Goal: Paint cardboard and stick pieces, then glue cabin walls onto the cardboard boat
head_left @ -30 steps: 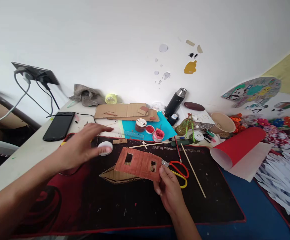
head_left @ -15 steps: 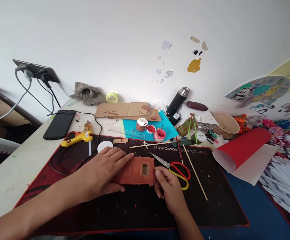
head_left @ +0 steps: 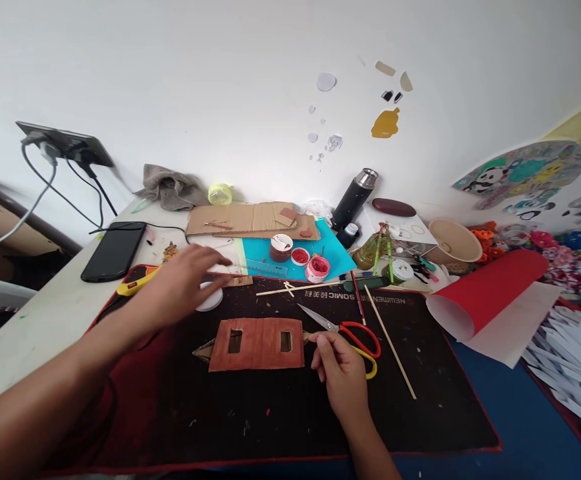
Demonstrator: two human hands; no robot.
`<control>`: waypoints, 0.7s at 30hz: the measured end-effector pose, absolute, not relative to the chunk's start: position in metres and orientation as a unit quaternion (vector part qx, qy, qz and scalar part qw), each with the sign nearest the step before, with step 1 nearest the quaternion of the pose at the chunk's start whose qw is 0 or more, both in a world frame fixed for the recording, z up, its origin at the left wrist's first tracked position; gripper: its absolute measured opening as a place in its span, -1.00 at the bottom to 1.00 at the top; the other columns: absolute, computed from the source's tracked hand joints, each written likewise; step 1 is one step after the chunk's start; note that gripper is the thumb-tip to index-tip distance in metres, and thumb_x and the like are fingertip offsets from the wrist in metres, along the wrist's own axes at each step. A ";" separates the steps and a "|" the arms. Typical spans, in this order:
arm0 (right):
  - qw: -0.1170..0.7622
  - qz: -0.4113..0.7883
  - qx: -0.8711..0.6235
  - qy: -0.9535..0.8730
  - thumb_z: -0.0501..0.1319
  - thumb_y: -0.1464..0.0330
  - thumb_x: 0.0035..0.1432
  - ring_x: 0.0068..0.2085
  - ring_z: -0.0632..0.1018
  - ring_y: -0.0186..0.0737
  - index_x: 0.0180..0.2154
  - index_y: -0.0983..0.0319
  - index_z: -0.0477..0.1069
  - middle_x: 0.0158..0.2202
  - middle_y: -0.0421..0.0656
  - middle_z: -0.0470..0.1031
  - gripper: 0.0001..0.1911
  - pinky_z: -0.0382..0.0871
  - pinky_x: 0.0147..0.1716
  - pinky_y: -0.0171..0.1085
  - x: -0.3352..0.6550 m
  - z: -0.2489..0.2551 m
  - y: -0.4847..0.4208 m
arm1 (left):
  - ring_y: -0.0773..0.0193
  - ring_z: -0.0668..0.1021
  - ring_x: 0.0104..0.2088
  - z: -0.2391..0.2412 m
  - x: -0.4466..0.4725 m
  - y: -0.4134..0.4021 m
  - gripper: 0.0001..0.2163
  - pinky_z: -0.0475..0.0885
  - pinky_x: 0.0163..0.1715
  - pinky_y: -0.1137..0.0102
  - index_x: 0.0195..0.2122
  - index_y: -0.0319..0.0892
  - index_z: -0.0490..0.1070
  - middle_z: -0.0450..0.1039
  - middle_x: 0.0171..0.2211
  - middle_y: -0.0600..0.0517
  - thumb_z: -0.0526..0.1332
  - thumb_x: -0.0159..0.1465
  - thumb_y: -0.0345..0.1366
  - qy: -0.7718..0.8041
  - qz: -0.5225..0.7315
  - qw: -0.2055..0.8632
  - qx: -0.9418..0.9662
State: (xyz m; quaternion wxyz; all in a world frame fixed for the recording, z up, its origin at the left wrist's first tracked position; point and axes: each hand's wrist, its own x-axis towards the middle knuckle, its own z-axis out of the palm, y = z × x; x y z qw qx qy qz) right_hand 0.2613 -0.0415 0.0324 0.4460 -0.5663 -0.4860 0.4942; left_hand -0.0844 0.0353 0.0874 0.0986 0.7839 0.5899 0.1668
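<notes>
A reddish-brown painted cardboard piece [head_left: 263, 343] with two cut-out window openings lies on the black mat [head_left: 280, 427]. A bare, pointed cardboard end sticks out at its left. My right hand [head_left: 341, 370] is at its right end, with thumb and fingers closed on a small pale tip there. My left hand [head_left: 183, 283] is raised off the piece, its fingers stretched out and holding nothing. It hovers above the white round lid [head_left: 209, 300] and partly covers the yellow glue gun [head_left: 133, 283]. Scissors [head_left: 337, 327] with red and yellow handles lie beside my right hand.
Paint pots [head_left: 317, 269] and a clear ruler [head_left: 265, 268] rest on a blue sheet [head_left: 337, 247]. A wooden stick [head_left: 390, 343] lies right of the scissors. Behind are cardboard sheets [head_left: 250, 219] and a black flask [head_left: 354, 200]. A phone [head_left: 113, 252] lies left, a red paper roll [head_left: 490, 297] right.
My left hand has let go of the cardboard piece and moved up and left toward the glue gun, uncovering the second window. My right hand stays at the right end.
</notes>
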 end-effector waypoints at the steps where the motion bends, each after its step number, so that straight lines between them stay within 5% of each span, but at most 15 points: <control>1: 0.446 0.492 -0.567 -0.487 0.34 -0.30 0.24 -0.63 0.35 -0.33 -0.26 0.22 0.71 -0.59 -0.21 0.45 -0.31 0.21 -0.61 -0.31 0.261 0.032 -0.042 | -0.19 0.59 0.14 0.086 -0.096 0.054 -0.56 0.45 0.22 0.00 0.07 -0.09 0.64 0.69 0.05 -0.16 0.08 0.51 0.05 0.633 0.156 0.069 0.755; 8: 0.466 0.487 -0.571 -0.470 0.35 -0.31 0.23 -0.63 0.35 -0.34 -0.26 0.22 0.69 -0.60 -0.22 0.45 -0.31 0.20 -0.62 -0.32 0.261 0.033 -0.043 | -0.25 0.63 0.03 0.052 -0.140 0.136 -0.70 0.44 0.03 0.08 -0.13 -0.13 0.64 0.71 -0.08 -0.24 0.15 0.37 -0.11 0.695 0.047 0.051 0.716; 21: 0.457 0.487 -0.565 -0.484 0.30 -0.19 0.35 -0.63 0.35 -0.36 -0.23 0.25 0.66 -0.58 -0.24 0.46 -0.38 0.20 -0.62 -0.37 0.259 0.029 -0.044 | -0.11 0.64 -0.04 0.047 -0.133 0.140 -0.83 0.39 -0.09 0.27 -0.25 -0.17 0.58 0.71 -0.12 -0.21 0.21 0.36 -0.26 0.690 0.038 0.087 0.717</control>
